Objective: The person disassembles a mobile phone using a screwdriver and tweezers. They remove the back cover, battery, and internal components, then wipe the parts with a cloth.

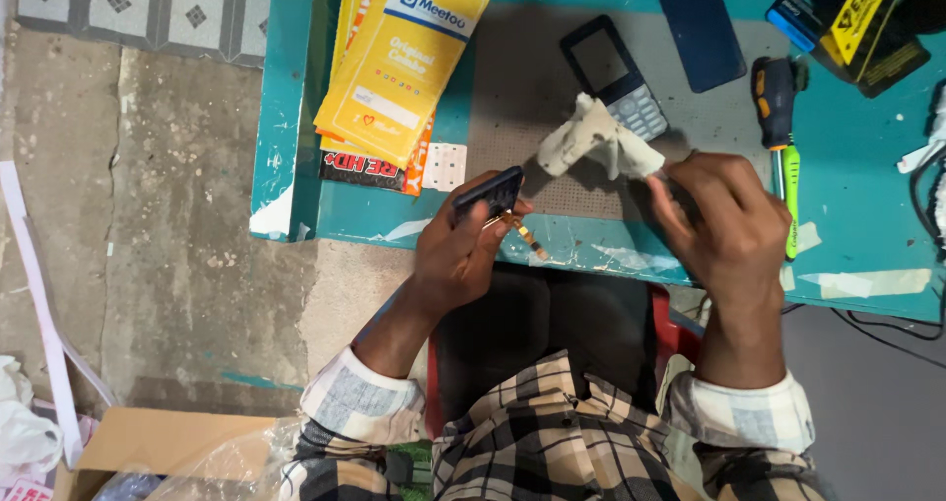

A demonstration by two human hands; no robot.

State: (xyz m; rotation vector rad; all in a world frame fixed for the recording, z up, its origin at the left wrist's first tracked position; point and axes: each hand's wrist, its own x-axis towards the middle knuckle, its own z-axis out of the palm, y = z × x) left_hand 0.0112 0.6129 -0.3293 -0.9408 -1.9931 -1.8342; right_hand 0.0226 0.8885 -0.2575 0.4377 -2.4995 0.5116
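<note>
Left hand: the left hand (455,257), centre of the frame, has its grip pinched on a small dark phone part (490,193) held edge-up just over the near edge of the desk; a thin gold-coloured flex strip (525,233) dangles from it.
Right hand: the right hand (724,217), right of centre, has its fingers pressed together on the end of a crumpled pale cloth (596,139), which reaches up and left over the grey mat.
Desk: the teal desk (857,156) fills the upper right of the frame; its near edge runs across the middle, chipped and patched with tape, and its left edge drops to bare concrete floor (158,205).
Grey mat: a perforated mat (522,87) lies in the upper centre, with a keypad phone housing (616,77) touching the cloth's upper side.
Left of the hands: yellow packets (399,63) stacked at the desk's left corner, near the left hand.
Right of the hands: a screwdriver (783,151) with an orange, black and green handle lies just beside the right hand.
Open room: bare mat lies between the packets and the cloth.
</note>
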